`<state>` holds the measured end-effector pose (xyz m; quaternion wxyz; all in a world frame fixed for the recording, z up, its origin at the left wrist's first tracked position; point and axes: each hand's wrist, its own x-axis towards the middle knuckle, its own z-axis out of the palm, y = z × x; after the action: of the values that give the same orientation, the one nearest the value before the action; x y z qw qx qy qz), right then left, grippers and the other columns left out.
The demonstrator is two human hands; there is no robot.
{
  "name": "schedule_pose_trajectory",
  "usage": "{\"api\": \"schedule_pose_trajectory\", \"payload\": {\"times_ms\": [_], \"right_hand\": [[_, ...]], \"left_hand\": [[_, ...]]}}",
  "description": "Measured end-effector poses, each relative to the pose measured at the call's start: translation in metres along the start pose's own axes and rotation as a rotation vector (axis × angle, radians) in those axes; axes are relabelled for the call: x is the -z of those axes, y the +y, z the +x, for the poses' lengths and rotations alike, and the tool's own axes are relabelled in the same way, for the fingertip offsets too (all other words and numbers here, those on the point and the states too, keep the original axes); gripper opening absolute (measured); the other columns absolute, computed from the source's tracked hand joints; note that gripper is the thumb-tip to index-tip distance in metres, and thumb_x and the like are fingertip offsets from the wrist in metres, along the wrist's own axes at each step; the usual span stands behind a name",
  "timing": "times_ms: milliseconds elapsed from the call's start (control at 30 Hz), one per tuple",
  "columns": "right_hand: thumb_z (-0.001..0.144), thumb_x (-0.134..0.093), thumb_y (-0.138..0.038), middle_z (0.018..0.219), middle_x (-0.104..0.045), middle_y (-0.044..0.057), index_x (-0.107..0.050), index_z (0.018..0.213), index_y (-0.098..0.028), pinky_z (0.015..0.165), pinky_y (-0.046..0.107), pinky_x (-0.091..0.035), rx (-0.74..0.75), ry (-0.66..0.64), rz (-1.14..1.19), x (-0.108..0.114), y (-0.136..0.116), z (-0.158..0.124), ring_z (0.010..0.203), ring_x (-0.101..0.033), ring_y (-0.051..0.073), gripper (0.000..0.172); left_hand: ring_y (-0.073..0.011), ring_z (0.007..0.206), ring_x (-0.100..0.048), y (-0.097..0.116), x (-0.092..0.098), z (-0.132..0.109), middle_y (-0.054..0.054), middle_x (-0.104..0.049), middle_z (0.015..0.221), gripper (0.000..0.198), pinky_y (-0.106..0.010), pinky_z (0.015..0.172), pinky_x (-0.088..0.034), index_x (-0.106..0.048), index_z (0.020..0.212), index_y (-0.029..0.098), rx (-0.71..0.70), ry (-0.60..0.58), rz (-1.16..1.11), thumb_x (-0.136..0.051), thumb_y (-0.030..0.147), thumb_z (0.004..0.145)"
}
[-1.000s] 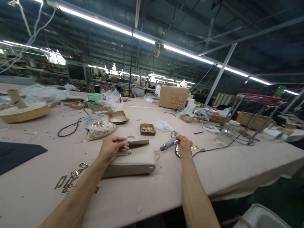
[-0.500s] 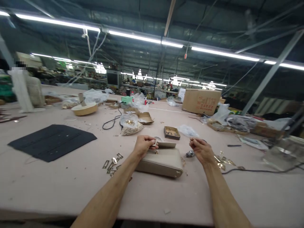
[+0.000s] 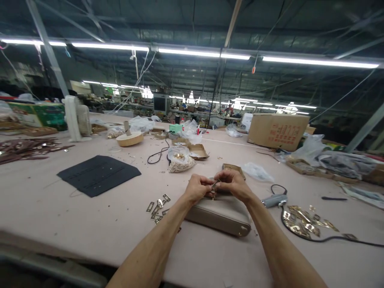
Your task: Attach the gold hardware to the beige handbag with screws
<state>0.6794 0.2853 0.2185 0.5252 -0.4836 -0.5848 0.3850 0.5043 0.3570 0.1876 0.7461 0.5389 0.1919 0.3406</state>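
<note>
My left hand [image 3: 198,188] and right hand [image 3: 232,183] meet just above the top edge of the beige bag [image 3: 220,214], fingertips pinched together on a small metal fitting [image 3: 214,185]. Both grips are clenched on that piece; it is too small and too hidden by my fingers for me to say exactly what it is, though it looks like a clasp part. The bag lies flat on the surface directly under the grip, touching my wrists. I judge this to be the fitting step: the piece is being seated on the bag's top edge, and the next move calls for a steady pinch and careful alignment against the edge rather than force.

Just left of the grip lie a few loose metal plates [image 3: 156,204]. To the right of it rests an electric screwdriver [image 3: 273,200] with its black cord, and beyond that a scatter of gold hardware [image 3: 303,223]. Right behind the grip sits a small tray of parts [image 3: 233,168], with a clear bag of fittings [image 3: 179,159] behind and to the left. Farther left lies a dark sheet [image 3: 99,174]; far behind to the right stands a cardboard box [image 3: 277,131].
</note>
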Motion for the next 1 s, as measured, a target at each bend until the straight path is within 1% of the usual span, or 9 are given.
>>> {"api": "schedule_pose_trajectory", "payload": {"times_ms": [100, 200, 267, 367, 467, 600, 767, 867, 1000], "right_hand": [[0.063, -0.091, -0.034, 0.081, -0.074, 0.004, -0.074, 0.091, -0.016, 0.069, 0.028, -0.054, -0.009, 0.013, -0.012, -0.001, 0.007, -0.001, 0.07, -0.067, 0.016, 0.037], [0.062, -0.091, -0.035, 0.078, -0.073, 0.004, -0.074, 0.089, -0.015, 0.066, 0.027, -0.053, -0.014, 0.056, -0.032, 0.001, 0.008, -0.003, 0.066, -0.065, 0.014, 0.037], [0.062, -0.091, -0.035, 0.076, -0.072, 0.003, -0.074, 0.089, -0.015, 0.064, 0.026, -0.051, -0.006, 0.091, -0.05, 0.002, 0.008, -0.005, 0.065, -0.064, 0.013, 0.038], [0.061, -0.092, -0.037, 0.08, -0.073, 0.005, -0.074, 0.09, -0.016, 0.065, 0.027, -0.052, 0.016, 0.156, -0.06, 0.0, 0.011, -0.008, 0.068, -0.065, 0.015, 0.039], [0.061, -0.092, -0.036, 0.082, -0.074, 0.005, -0.074, 0.089, -0.017, 0.068, 0.028, -0.054, 0.056, 0.211, -0.054, -0.002, 0.016, -0.011, 0.072, -0.067, 0.017, 0.039], [0.064, -0.092, -0.035, 0.082, -0.075, 0.005, -0.074, 0.088, -0.018, 0.068, 0.027, -0.054, 0.102, 0.229, -0.056, -0.006, 0.019, -0.016, 0.072, -0.067, 0.017, 0.035], [0.065, -0.091, -0.039, 0.083, -0.076, 0.007, -0.076, 0.089, -0.016, 0.071, 0.03, -0.057, 0.08, 0.244, 0.043, -0.008, 0.014, -0.021, 0.072, -0.069, 0.018, 0.036], [0.07, -0.088, -0.042, 0.077, -0.075, 0.007, -0.078, 0.09, -0.015, 0.067, 0.029, -0.057, 0.084, 0.264, 0.055, -0.011, 0.012, -0.022, 0.067, -0.068, 0.017, 0.035], [0.073, -0.085, -0.044, 0.068, -0.072, 0.006, -0.079, 0.091, -0.015, 0.059, 0.028, -0.054, 0.106, 0.309, -0.009, -0.016, 0.012, -0.021, 0.059, -0.064, 0.016, 0.035]], "left_hand": [[-0.0187, 0.056, -0.07, -0.001, 0.0, 0.002, -0.014, -0.074, 0.07, 0.042, -0.029, 0.057, -0.06, -0.078, 0.084, 0.001, 0.021, -0.013, -0.014, -0.096, 0.02, 0.051], [-0.021, 0.058, -0.072, -0.001, -0.001, 0.002, -0.015, -0.075, 0.075, 0.041, -0.03, 0.06, -0.061, -0.078, 0.086, 0.001, 0.042, -0.019, -0.019, -0.093, 0.014, 0.05], [-0.021, 0.059, -0.073, 0.0, -0.002, 0.001, -0.017, -0.076, 0.078, 0.041, -0.031, 0.062, -0.062, -0.079, 0.087, 0.0, 0.038, -0.023, -0.014, -0.091, 0.016, 0.051], [-0.0208, 0.06, -0.073, 0.002, -0.003, -0.001, -0.017, -0.076, 0.079, 0.042, -0.031, 0.064, -0.063, -0.079, 0.089, 0.0, 0.01, -0.018, 0.006, -0.091, 0.02, 0.054], [-0.0211, 0.06, -0.073, 0.003, -0.003, -0.003, -0.017, -0.076, 0.075, 0.042, -0.029, 0.061, -0.062, -0.079, 0.085, 0.0, -0.011, -0.01, 0.037, -0.093, 0.024, 0.054], [-0.0214, 0.058, -0.072, 0.001, -0.003, -0.002, -0.017, -0.074, 0.068, 0.043, -0.029, 0.059, -0.061, -0.077, 0.077, 0.0, -0.028, 0.019, 0.048, -0.095, 0.029, 0.051], [-0.0226, 0.057, -0.072, 0.001, -0.004, 0.0, -0.018, -0.074, 0.07, 0.046, -0.029, 0.055, -0.06, -0.074, 0.074, 0.001, -0.002, 0.059, -0.015, -0.098, 0.03, 0.047], [-0.0225, 0.058, -0.072, 0.001, -0.003, -0.001, -0.018, -0.075, 0.073, 0.047, -0.03, 0.056, -0.061, -0.074, 0.075, 0.001, 0.004, 0.045, -0.03, -0.098, 0.03, 0.048], [-0.023, 0.06, -0.073, 0.0, -0.002, -0.002, -0.017, -0.075, 0.072, 0.047, -0.032, 0.062, -0.063, -0.073, 0.078, 0.001, 0.024, 0.017, -0.038, -0.098, 0.025, 0.046]]}}
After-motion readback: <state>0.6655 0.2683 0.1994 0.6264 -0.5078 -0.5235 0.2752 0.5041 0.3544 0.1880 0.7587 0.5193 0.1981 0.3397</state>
